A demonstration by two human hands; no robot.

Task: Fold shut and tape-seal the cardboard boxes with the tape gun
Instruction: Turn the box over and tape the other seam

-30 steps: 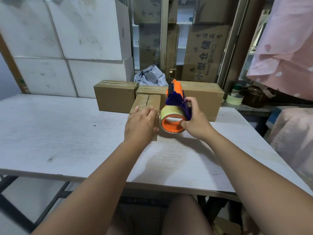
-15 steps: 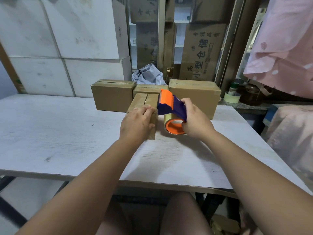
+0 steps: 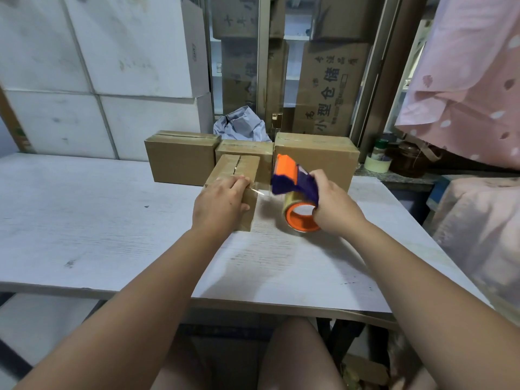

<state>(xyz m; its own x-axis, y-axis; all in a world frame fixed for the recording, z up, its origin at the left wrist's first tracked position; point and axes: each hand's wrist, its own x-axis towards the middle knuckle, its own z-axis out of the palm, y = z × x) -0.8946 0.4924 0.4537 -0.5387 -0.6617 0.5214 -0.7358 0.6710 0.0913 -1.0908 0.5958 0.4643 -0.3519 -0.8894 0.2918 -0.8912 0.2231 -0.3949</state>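
Note:
A small cardboard box (image 3: 239, 167) lies on the white table (image 3: 84, 220), its top flaps folded shut with a seam showing. My left hand (image 3: 219, 204) rests flat on its near end, fingers straight, pressing it down. My right hand (image 3: 334, 206) grips the orange and purple tape gun (image 3: 295, 184), which carries a roll of clear tape (image 3: 299, 218). The gun is just right of the box. A strip of clear tape (image 3: 260, 191) stretches from the gun to the box's right side.
Three shut cardboard boxes stand behind: left (image 3: 180, 159), middle (image 3: 244, 149), right (image 3: 318, 156). White foam blocks (image 3: 112, 66) are stacked at the back left. A spare tape roll (image 3: 377, 163) and jars sit on a ledge at right. Pink cloth (image 3: 472, 80) hangs at far right.
My right hand has drawn the tape gun away from the box to the right, pulling out a strip of tape. My left hand has stayed on the box.

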